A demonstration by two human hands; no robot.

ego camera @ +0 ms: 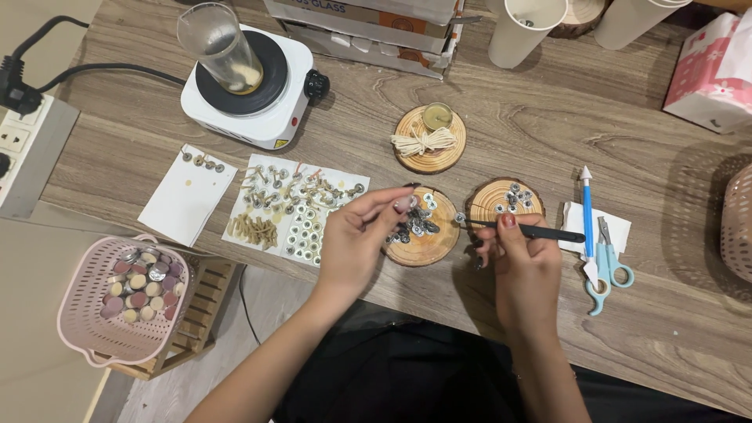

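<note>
My right hand [523, 266] grips black tweezers [533, 231], whose tip holds a small metal wick tab [460, 218] between two round wood slices. My left hand [359, 235] has its fingers pinched together over the left wood slice [427, 244], which carries a pile of small metal tabs [415, 222]; whether it holds one I cannot tell. The right wood slice [489, 200] bears a few more tabs. A third wood slice [429, 139] farther back holds a bundle of wicks and a small tin of wax.
White paper sheets [298, 207] with wicks and tabs lie left of my hands. A white hot plate [249, 78] carries a glass beaker. A pink basket [117, 301] of wax discs sits low left. Blue scissors [611, 266], a blue pen tool, paper cups and a power strip lie around.
</note>
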